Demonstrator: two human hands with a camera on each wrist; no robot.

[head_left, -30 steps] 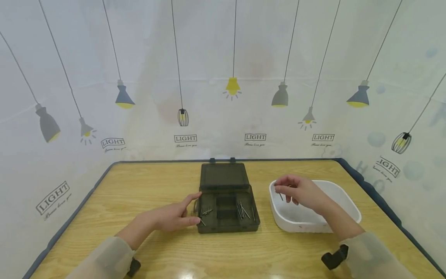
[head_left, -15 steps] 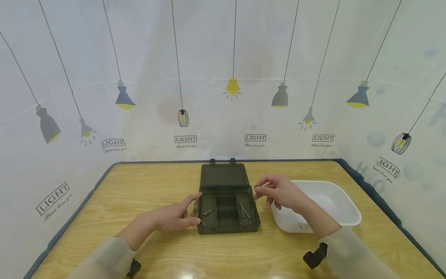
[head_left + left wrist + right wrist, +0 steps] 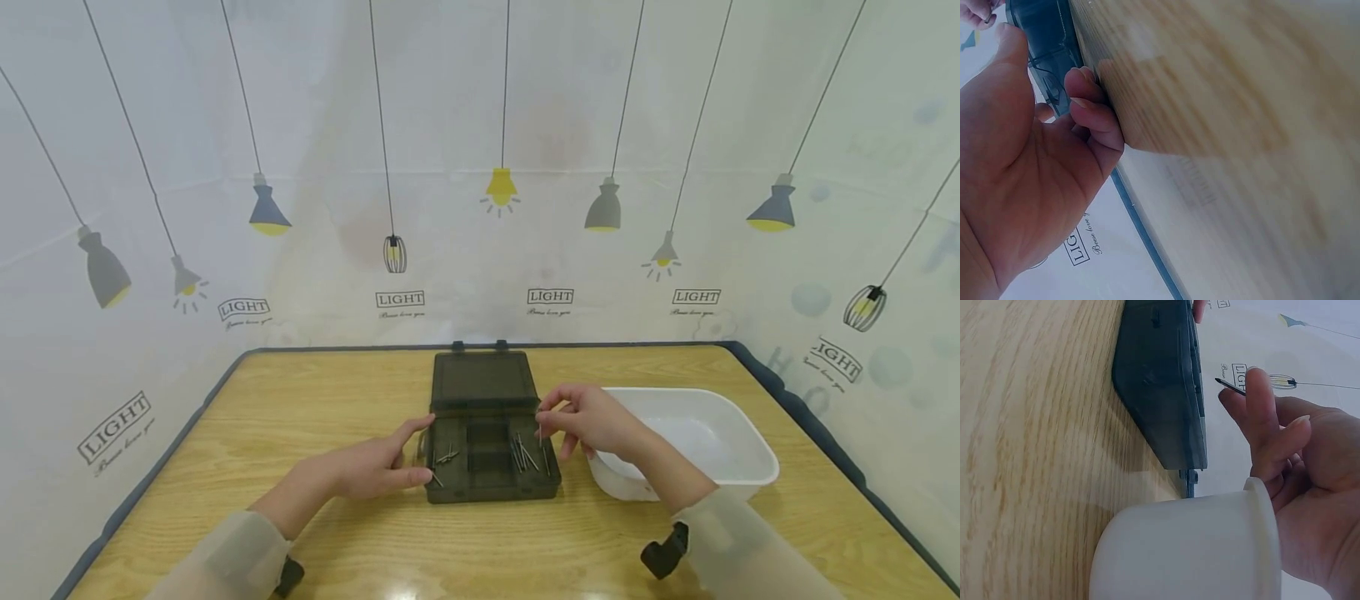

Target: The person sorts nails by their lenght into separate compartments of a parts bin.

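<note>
A dark translucent compartment box [image 3: 492, 493] lies on the table, its lid [image 3: 483, 377] folded back. My left hand [image 3: 367, 467] rests against the box's left side, thumb and index finger spread along it; the remaining fingers bend loosely beside it in the left wrist view. Above the right compartment, my right hand [image 3: 600, 425] pinches a thin nail [image 3: 1229, 385] between thumb and fingertips, point sticking out. Several longer nails [image 3: 522, 454] lie in that compartment. Short metal pieces [image 3: 447, 456], too small to identify, lie in the left one.
A white plastic basin [image 3: 705, 417] stands right of the box, partly behind my right forearm. Its wall is close below my right hand in the right wrist view. The wooden table [image 3: 315, 383] meets a lamp-printed cloth [image 3: 450, 250] at its back and sides.
My right hand has moved left from over the white basin to above the box's right compartment, carrying the nail. My left hand and the box have stayed in place.
</note>
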